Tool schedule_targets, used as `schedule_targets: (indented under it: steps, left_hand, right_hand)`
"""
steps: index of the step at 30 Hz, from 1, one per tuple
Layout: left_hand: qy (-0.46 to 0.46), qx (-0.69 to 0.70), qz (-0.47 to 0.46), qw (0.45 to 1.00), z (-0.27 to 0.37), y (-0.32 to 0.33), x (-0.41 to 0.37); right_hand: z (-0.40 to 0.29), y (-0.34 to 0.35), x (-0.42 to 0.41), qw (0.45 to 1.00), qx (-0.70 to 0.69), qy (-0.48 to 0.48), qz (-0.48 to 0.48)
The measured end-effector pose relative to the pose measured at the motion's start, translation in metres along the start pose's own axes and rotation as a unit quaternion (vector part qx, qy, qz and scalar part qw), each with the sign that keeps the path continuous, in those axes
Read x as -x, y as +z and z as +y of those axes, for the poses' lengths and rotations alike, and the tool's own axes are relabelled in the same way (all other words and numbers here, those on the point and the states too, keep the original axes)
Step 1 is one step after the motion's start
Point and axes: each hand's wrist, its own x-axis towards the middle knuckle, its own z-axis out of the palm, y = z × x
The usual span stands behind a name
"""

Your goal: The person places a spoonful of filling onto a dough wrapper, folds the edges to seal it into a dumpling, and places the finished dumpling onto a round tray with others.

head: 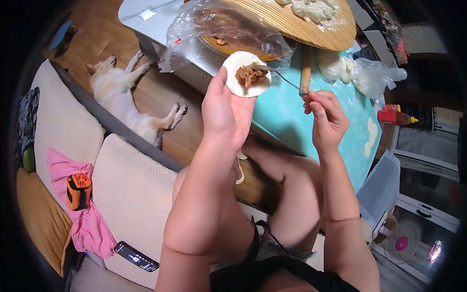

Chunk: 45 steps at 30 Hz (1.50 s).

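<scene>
A round white dough wrapper (243, 87) lies on the palm and fingers of my left hand (228, 106), with the thumb at its edge. Brown filling (250, 75) is heaped on the wrapper's middle. My right hand (326, 115) pinches the handle end of a metal spoon (284, 78), whose bowl rests against the filling. Just behind the wrapper stands an orange-brown bowl (251, 52) holding more filling, partly covered by a clear plastic bag (173, 43). To its right a wooden rolling pin (306, 71) lies on a floured turquoise mat (288, 116).
A round slatted board (339, 36) bears filled dumplings (315, 11). Dough in plastic bags (368, 75) sits at the mat's far right, dough pieces (371, 137) near its right edge. A dog (116, 95) lies on the floor at left, beside a sofa with a phone (136, 256).
</scene>
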Motion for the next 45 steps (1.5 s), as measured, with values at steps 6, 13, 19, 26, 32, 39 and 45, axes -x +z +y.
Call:
schedule_targets:
  steps: [6, 13, 19, 26, 32, 39, 45]
  left_hand:
    - [-0.152, -0.001, -0.059, 0.987, -0.002, 0.003, 0.004]
    - [-0.247, -0.061, -0.104, 0.962, -0.012, 0.002, 0.006]
    - [-0.261, -0.074, -0.096, 0.958, -0.018, 0.008, 0.011]
    - [-0.269, -0.086, -0.094, 0.955, -0.022, 0.009, 0.011]
    - [-0.279, -0.074, -0.099, 0.952, -0.027, 0.008, 0.011]
    - [-0.084, -0.066, -0.052, 0.993, -0.043, 0.007, 0.002]
    - [-0.062, -0.104, -0.095, 0.988, -0.054, 0.006, -0.007]
  right_hand:
    - [0.005, -0.036, -0.005, 0.980, -0.119, 0.154, -0.030]
    - [0.012, -0.074, -0.020, 0.952, -0.074, 0.262, -0.143]
    - [0.015, -0.081, -0.023, 0.958, -0.013, 0.215, -0.187]
    - [0.020, -0.083, -0.013, 0.958, -0.084, 0.226, -0.158]
    - [0.027, -0.083, -0.005, 0.957, -0.119, 0.219, -0.147]
    - [-0.011, -0.073, 0.008, 0.977, 0.084, 0.194, -0.039]
    - [-0.037, -0.065, 0.014, 0.950, 0.078, 0.300, -0.027]
